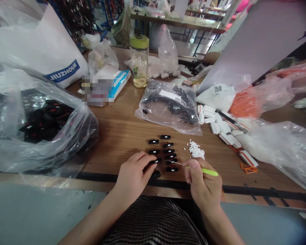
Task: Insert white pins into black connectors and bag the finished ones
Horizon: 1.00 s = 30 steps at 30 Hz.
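Observation:
Several small black parts (165,151) with white dots lie in two short rows on the wooden table (122,132). My left hand (134,177) rests at the near end of the left row, its fingers curled onto one black part (154,161). My right hand (201,183) pinches a thin green-handled tool (206,171) whose metal tip points left toward the right row. A little heap of tiny white pieces (196,150) lies just beyond my right hand.
A clear bag of black parts (170,105) lies behind the rows. A large plastic bag with black and red pieces (38,122) fills the left. White and orange parts (229,131), more bags and a bottle with a green lid (139,61) stand further back.

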{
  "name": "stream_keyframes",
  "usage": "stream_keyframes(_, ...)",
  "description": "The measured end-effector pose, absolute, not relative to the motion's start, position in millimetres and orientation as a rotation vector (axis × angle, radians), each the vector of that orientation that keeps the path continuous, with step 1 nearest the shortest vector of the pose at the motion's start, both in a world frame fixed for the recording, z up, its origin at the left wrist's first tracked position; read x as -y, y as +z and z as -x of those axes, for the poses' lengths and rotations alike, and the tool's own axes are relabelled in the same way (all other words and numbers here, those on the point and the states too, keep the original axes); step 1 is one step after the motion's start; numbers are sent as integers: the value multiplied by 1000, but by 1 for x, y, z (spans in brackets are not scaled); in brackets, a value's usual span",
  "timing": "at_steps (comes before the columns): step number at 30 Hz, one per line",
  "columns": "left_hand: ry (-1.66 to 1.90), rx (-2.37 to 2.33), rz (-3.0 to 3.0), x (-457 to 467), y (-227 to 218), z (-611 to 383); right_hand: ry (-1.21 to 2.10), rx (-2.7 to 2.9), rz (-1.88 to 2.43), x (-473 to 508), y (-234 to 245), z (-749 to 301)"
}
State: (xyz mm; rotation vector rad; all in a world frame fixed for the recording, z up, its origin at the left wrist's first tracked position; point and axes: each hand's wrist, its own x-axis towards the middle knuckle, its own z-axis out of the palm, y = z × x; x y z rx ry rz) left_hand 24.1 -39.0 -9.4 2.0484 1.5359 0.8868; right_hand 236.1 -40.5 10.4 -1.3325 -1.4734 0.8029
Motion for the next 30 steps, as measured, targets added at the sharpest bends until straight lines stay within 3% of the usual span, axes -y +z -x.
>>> stream_keyframes(30, 873, -1509, -1967, 39, -14, -24, 660, 1705, 1333, 33, 18, -211)
